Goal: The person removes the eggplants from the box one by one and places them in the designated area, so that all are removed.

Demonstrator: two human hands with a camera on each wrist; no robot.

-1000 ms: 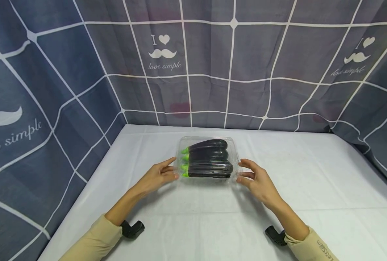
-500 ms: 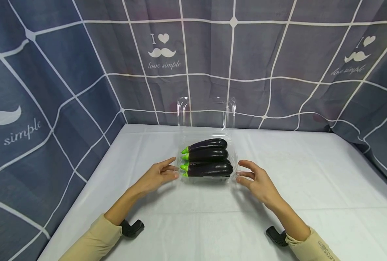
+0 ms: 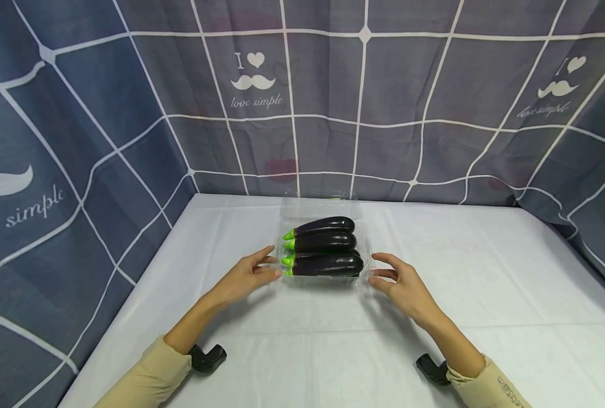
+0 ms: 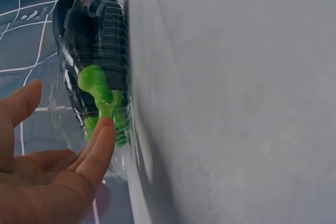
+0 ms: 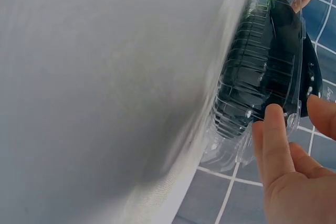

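Note:
A clear plastic clamshell box (image 3: pixel 366 243) sits on the white table with its lid (image 3: pixel 321 208) swung back, low behind it. Several dark eggplants (image 3: pixel 325 264) with bright green stem ends lie side by side in it, stems to the left. My left hand (image 3: pixel 245 276) is at the box's left side, fingertips at its wall, near the green stems (image 4: pixel 94 82). At the right side my right hand (image 3: pixel 401 286) has its fingers extended against or very near the ribbed wall (image 5: pixel 247 72). Neither hand is curled round anything. Exact fingertip contact is hard to tell.
A white cloth (image 3: pixel 307 345) covers the table. Grey-blue grid-patterned curtains (image 3: pixel 323 96) hang behind it and along the left and right sides. Black wrist devices (image 3: pixel 208 358) sit at both cuffs.
The box's lid was down over the eggplants, then stood upright, and now lies back behind the box. Both hands have stayed almost still at the sides.

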